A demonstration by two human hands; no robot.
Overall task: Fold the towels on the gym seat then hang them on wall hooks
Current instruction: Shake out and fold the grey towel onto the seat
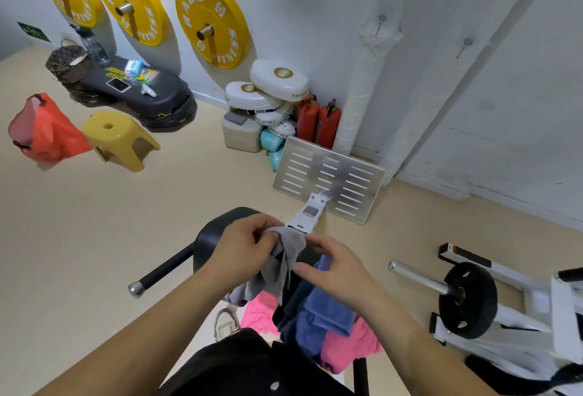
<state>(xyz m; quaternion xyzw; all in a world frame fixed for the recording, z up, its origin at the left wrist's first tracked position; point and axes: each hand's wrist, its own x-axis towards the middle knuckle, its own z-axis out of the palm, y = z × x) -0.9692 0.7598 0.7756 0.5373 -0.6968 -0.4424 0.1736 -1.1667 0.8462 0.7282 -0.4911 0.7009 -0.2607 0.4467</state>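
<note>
White painted wall [347,1] ahead, two small metal wall hooks [382,18] high on it, well apart from the work.

Black padded gym seat [220,228] below me. Most of it is hidden under a loose heap: blue terry towel [328,310], pink towel [350,345], both crumpled, and the pink one spills over the seat's near edge.

Small grey cloth towel [284,256] is lifted off the heap and hangs bunched between the hands, not yet folded.

Left hand [243,247] pinches the grey towel's top. Right hand [337,266] lies at its right edge with fingers loosely curled; I cannot tell if it truly grips.

Risks as I judge them:
- One firm hold only; if the left pinch slackens, the towel drops to the beige floor [94,222].
- No bare seat to fold on. Laying it on the heap gives crooked folds.
- Dragging the grey towel could snag the pink overhang and pull it off the seat.
</note>
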